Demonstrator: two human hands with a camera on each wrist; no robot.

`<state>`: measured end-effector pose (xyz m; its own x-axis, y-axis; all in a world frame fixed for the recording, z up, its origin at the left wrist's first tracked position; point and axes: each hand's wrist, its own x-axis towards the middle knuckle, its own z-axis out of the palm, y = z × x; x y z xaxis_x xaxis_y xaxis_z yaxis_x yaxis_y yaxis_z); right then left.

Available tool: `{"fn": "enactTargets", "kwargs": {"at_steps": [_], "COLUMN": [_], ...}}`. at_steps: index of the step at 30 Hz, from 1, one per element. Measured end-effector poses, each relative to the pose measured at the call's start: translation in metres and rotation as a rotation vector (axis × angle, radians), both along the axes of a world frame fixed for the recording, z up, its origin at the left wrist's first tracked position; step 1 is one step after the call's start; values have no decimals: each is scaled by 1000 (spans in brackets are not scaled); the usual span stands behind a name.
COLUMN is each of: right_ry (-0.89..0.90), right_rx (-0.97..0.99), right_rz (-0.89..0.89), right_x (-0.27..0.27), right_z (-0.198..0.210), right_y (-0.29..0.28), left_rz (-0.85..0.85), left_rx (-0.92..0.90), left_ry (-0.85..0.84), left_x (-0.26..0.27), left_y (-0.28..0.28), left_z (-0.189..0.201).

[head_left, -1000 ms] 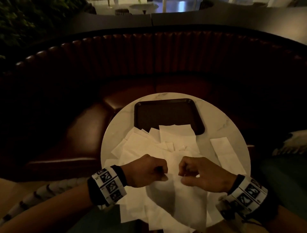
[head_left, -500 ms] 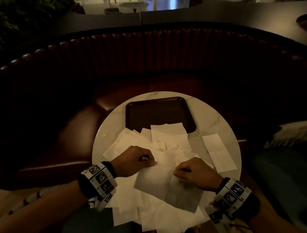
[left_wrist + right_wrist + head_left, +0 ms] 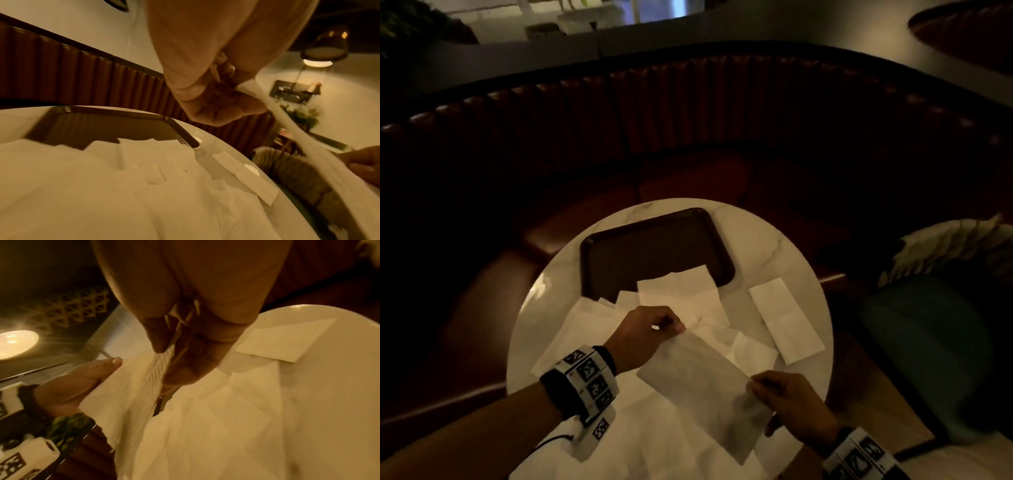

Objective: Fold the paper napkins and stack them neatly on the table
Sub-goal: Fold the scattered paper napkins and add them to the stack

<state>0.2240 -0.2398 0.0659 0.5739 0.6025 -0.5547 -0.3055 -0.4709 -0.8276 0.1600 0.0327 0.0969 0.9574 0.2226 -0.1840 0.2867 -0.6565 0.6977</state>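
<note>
A white paper napkin (image 3: 698, 383) hangs stretched in the air between my two hands, above a loose pile of unfolded napkins (image 3: 585, 329) on the round marble table (image 3: 784, 246). My left hand (image 3: 674, 325) pinches its far top corner, and my right hand (image 3: 756, 387) pinches the near right corner. In the left wrist view the left hand (image 3: 236, 91) grips the napkin's edge (image 3: 298, 129). The right wrist view shows the right hand (image 3: 168, 345) pinching the embossed napkin (image 3: 127, 394). One folded napkin (image 3: 784, 318) lies flat at the table's right side.
A dark rectangular tray (image 3: 654, 250) sits at the table's far side, its near edge under napkins. A curved red leather booth seat (image 3: 688, 137) wraps around the table. A teal cushion (image 3: 921, 342) lies to the right.
My hands were close together on the napkin a second ago. They have since drawn apart, the right one toward me, and the napkin now spans between them.
</note>
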Motion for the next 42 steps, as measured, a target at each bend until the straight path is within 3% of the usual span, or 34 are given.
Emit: {"fn": "enactTargets", "kwargs": {"at_steps": [3,8,15,19,25,32,42], "right_ry": [11,-128,-90,-37,-116,-209,-224], "right_rx": [-78,-207,-266,-288,-380,-425,-539], "right_rz": [-104,-242,-334,-336,-271,-275,-288], "right_x": [21,67,111,126,142,163,168], "right_z": [-25,-61,-91,-100,-112,-120,-130], "right_y": [-15,-40,-60,-60,-56,-52,-41], "left_rz": [-79,-226,-333,-367,-513,-413,-455], "left_rx": [11,30,54,87,129,177,287], "left_ry": [31,35,99,142,162,115,191], "left_x": [48,142,231,256,274,307,326], "left_y": [-14,-46,-69,-71,-73,-81,-88], "left_z": [-15,-43,-87,-111,-148,-165,-169]}}
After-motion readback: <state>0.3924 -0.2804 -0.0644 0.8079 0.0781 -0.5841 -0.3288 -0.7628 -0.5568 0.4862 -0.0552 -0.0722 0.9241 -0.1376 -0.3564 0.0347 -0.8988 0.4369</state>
